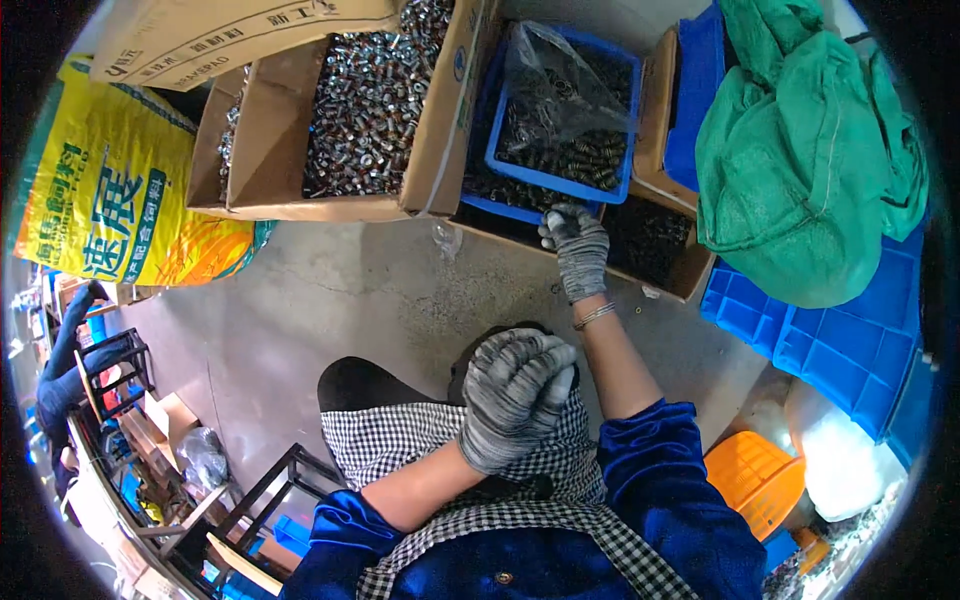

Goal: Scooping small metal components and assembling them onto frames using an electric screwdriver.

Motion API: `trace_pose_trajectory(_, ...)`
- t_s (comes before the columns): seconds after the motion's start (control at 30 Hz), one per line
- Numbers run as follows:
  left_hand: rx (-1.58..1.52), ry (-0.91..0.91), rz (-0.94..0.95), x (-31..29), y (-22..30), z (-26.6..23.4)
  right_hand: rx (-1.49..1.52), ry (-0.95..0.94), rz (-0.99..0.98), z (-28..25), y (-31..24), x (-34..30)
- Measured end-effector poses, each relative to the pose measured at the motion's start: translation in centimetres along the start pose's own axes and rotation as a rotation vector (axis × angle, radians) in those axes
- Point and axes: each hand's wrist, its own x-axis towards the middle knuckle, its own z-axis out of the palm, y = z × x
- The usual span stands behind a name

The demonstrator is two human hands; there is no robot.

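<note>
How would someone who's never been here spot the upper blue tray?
Find the big open cardboard box of shiny metal parts near the picture's top. Just right of it, beyond the gloved right hand, sits the upper blue tray. Unlike the lower blue tray beneath, it has clear plastic film across it.

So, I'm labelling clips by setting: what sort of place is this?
Probably a workshop or factory handling small components: a brown cardboard box of silvery metal pieces, a rectangular blue plastic tray of small dark parts, and grey striped fabric gloves.
</note>
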Motion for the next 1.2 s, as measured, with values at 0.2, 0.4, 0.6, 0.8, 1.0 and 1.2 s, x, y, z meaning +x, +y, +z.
trace_pose_trajectory(0.2, 0.029, -0.078, -0.021, 0.8, -0.5, 0.6, -0.112, 0.051, -0.072, 1.1, 0.2, 0.9)
trace_pose_trajectory(0.4, 0.015, -0.109, -0.031, 1.3, -0.3, 1.4, 0.006, 0.036, -0.210, 0.2, 2.5, 1.2)
trace_pose_trajectory(0.6, 0.044, -0.091, -0.033, 1.6, -0.4, 1.5, -0.403, 0.011, -0.758, 1.8, -11.7, -5.4)
trace_pose_trajectory(0.8, 0.023, -0.056, -0.001, 1.7, -0.1, 1.6, -0.589, 0.201, -1.128, 4.2, -18.6, 1.1)
trace_pose_trajectory(1.0, 0.000, -0.049, 0.009, 1.9, -0.1, 2.0, -0.832, 0.251, -1.066, 3.3, -18.8, -1.3)
trace_pose_trajectory(1.2, -0.106, 0.141, -0.019, 1.4, -0.6, 0.9, -0.596, -0.008, -0.598, -0.4, -16.2, -10.2)
